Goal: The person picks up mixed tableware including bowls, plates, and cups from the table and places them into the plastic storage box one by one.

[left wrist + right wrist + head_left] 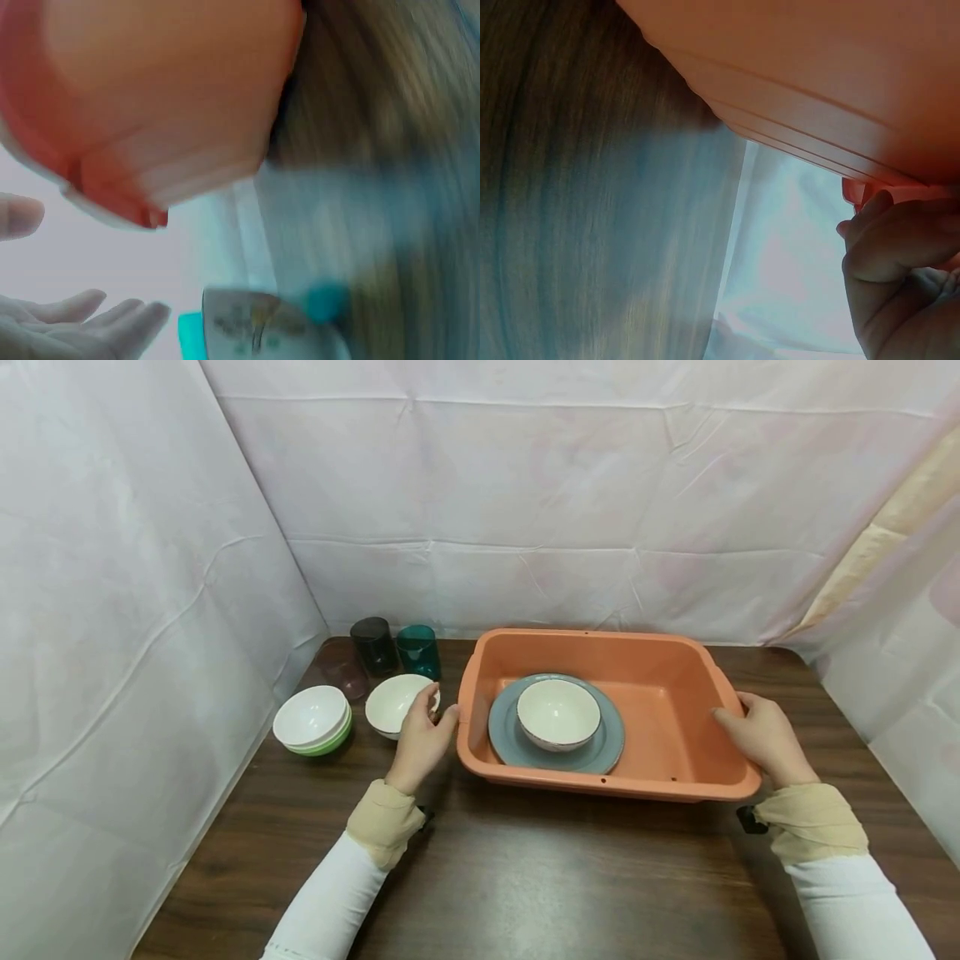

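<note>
An orange plastic basin [652,718] stands on the table with a blue-grey plate [505,731] and a cream bowl [558,714] inside; the bowl sits on the plate. My right hand [772,739] grips the basin's right rim, thumb over the inside and fingers curled under the rim in the right wrist view. At the left end, my left hand [422,743] is beside the rim with its fingers spread. In the left wrist view those fingers [124,319] are apart from the basin wall [172,90]. Another cream bowl [390,700] lies just behind the left hand.
Stacked white and green bowls [311,718] stand at the table's left edge. Behind them are a dark cup [375,646], a teal cup [418,650] and a purplish see-through cup [347,677]. White cloth [525,485] hangs along the back and sides of the table [555,877].
</note>
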The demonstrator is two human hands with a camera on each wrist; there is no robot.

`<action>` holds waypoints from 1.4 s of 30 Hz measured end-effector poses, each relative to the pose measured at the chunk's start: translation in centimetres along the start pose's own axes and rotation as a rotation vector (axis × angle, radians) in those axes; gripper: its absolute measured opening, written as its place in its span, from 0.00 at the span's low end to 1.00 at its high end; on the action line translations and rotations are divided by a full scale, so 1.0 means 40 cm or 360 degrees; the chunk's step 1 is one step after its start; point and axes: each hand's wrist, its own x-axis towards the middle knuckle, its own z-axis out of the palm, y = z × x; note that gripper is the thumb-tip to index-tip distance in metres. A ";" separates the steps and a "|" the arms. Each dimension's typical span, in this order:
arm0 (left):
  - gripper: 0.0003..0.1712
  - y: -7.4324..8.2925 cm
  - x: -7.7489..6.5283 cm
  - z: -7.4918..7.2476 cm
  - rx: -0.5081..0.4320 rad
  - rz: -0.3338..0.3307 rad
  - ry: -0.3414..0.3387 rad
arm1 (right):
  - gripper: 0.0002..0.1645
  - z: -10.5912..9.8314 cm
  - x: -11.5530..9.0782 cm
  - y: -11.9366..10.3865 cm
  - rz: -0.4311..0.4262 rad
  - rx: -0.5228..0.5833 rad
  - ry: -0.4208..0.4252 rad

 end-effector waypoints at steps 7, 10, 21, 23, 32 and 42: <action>0.46 -0.079 0.033 -0.088 0.0453 0.0057 0.0268 | 0.42 0.000 0.001 0.004 -0.0012 -0.0007 0.0015; 0.50 -0.104 0.030 -0.119 0.0524 -0.0003 0.0297 | 0.41 0.000 0.002 0.006 -0.0025 -0.0014 0.0036; 0.57 -0.041 -0.009 -0.179 0.0403 -0.0298 0.0225 | 0.41 -0.001 0.006 0.004 -0.0026 -0.0010 0.0047; 0.57 0.011 -0.025 -0.178 0.0348 -0.0375 0.0195 | 0.41 0.000 0.006 0.004 -0.0029 -0.0011 0.0051; 0.45 0.110 -0.058 -0.179 0.0124 -0.0484 0.0184 | 0.42 0.003 0.003 0.001 -0.0015 0.0002 0.0047; 0.40 0.072 -0.043 -0.174 -0.0181 -0.0614 0.0201 | 0.42 0.004 0.003 0.004 -0.0017 0.0009 0.0033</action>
